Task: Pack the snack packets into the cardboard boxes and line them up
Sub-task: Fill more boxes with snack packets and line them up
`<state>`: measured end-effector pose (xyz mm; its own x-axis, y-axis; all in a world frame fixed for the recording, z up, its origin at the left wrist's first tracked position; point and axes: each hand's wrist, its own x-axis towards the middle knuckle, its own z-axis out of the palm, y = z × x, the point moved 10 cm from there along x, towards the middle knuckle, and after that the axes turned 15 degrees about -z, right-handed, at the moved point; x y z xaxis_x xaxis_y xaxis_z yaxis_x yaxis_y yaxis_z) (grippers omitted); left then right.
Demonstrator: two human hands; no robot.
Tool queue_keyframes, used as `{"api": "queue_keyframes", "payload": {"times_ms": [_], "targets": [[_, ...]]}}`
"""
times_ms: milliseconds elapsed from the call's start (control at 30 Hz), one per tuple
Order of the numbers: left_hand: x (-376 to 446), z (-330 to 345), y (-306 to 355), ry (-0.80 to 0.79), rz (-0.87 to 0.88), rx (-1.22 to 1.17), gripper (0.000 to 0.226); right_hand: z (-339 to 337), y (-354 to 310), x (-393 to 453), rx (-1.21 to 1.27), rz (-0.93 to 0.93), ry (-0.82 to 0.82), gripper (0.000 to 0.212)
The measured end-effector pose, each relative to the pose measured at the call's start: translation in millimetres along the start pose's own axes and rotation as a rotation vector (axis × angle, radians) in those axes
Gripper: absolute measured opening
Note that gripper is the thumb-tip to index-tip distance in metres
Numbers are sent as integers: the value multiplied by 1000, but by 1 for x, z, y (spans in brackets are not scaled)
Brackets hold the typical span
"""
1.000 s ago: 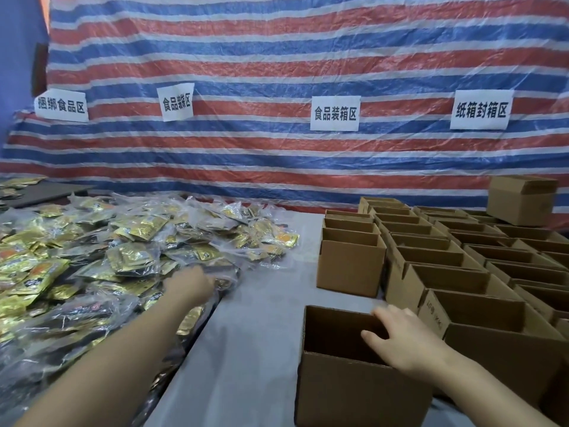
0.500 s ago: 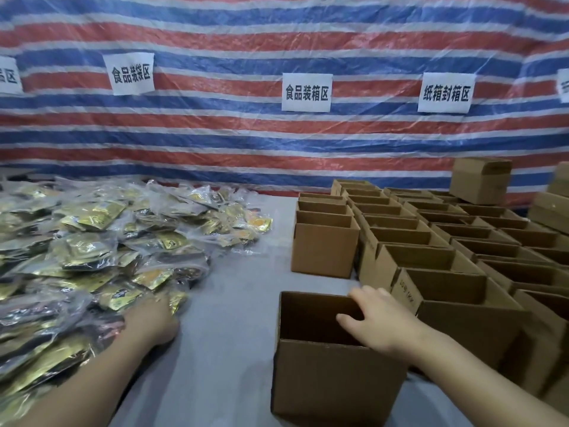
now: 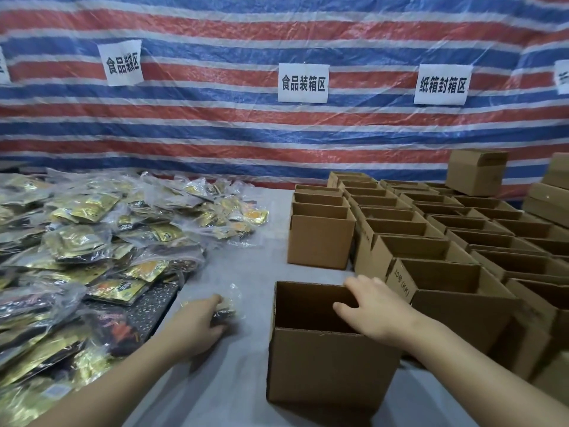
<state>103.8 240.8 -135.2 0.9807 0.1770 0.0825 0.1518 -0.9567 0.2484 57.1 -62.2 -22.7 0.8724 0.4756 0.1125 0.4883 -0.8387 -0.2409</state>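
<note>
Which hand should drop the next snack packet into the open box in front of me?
Probably the left hand: it already grips a clear-wrapped packet just left of the open box. The right hand rests on that box's rim, steadying it.

Table [image 3: 246,263] has a pale grey cover on it. Big messy heap of bagged snack packets [image 3: 92,235] takes up the left side, gold and dark ones in clear plastic. Right side is rows of open boxes [image 3: 446,241] packed tight together, with one open box [image 3: 323,365] sitting apart near the front edge. A few closed boxes [image 3: 475,174] at the back right.
</note>
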Motion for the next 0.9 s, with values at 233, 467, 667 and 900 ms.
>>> {"api": "queue_keyframes", "payload": {"times_ms": [233, 467, 667, 900], "targets": [[34, 7, 4, -176, -15, 308, 81, 1, 1, -1, -3, 1, -12, 19], [43, 6, 11, -447, -73, 266, 79, -1, -1, 1, 13, -1, -5, 19], [45, -2, -3, -419, -254, 289, 120, -2, -3, -3, 20, -7, -12, 23], [34, -41, 0, -113, -235, -189, 40, -7, 15, 10, 267, 64, 35, 42]]}}
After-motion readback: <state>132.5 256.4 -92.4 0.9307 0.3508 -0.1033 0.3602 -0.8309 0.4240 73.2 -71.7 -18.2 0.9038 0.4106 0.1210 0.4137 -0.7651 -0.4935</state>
